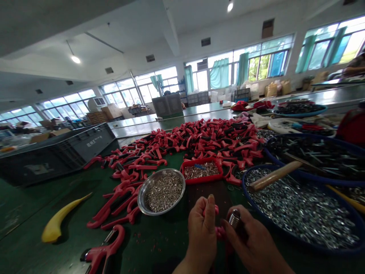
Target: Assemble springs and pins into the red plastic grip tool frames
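Observation:
Low in the head view, my left hand (203, 230) is closed around a red plastic tool part (216, 210), most of which its fingers hide. Close beside it, my right hand (252, 238) grips a shiny metal coil spring (234, 219) between thumb and fingers. More red plastic (220, 232) shows between the two hands. Just beyond them are a red tray (219, 177) of small metal pins and a steel bowl (139, 202) filled with tiny metal parts.
A heap of red hooked tool handles (211, 137) spreads across the green table (25, 213). To the right, a blue basin (288, 233) holds metal rings, with a wooden-handled hammer (275, 177) across it. A yellow peel (55, 224) and a grey crate (97, 144) are left.

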Action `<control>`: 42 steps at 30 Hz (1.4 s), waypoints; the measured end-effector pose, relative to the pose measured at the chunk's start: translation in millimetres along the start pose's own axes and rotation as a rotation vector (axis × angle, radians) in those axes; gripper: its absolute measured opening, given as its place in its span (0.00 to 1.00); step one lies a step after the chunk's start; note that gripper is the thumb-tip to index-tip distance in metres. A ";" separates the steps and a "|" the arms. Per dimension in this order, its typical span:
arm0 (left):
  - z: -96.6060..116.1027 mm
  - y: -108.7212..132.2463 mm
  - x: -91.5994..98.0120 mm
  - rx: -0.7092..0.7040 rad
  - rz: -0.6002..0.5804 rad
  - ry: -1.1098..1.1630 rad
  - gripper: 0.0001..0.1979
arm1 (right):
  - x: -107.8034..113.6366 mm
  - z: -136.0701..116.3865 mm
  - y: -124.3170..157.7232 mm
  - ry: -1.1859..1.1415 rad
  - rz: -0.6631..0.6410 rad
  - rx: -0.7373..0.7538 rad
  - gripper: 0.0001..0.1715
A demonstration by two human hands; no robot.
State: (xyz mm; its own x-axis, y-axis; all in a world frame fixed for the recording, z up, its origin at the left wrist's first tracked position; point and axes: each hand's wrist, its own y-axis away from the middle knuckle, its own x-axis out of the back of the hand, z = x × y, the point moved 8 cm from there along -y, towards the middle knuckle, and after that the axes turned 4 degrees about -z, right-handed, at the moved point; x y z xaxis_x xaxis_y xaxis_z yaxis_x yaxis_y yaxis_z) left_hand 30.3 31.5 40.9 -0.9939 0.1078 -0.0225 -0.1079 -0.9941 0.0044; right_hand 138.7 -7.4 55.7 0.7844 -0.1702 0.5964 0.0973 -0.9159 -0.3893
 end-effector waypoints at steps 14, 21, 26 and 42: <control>-13.5 -0.9 -9.1 0.061 -0.305 0.025 0.23 | -14.0 1.8 -4.8 -0.076 -0.304 -0.064 0.11; -24.3 -0.6 -12.3 0.010 -0.338 0.074 0.21 | -22.2 5.3 -2.8 -0.111 -0.468 -0.134 0.16; -32.4 -3.8 -12.4 0.067 -0.294 0.207 0.23 | -23.7 6.0 0.3 0.025 -0.444 -0.143 0.17; -27.8 2.6 5.8 0.018 -0.285 -0.185 0.22 | -32.1 -4.8 4.9 -0.095 -0.293 -0.081 0.20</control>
State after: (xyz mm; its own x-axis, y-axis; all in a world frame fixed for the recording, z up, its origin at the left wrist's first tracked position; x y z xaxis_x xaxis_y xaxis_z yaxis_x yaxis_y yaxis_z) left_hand 24.9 29.4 13.0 -0.9108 0.3820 0.1568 -0.3804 -0.9239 0.0414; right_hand 111.2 -8.1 38.0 0.7846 0.1363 0.6048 0.2811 -0.9477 -0.1510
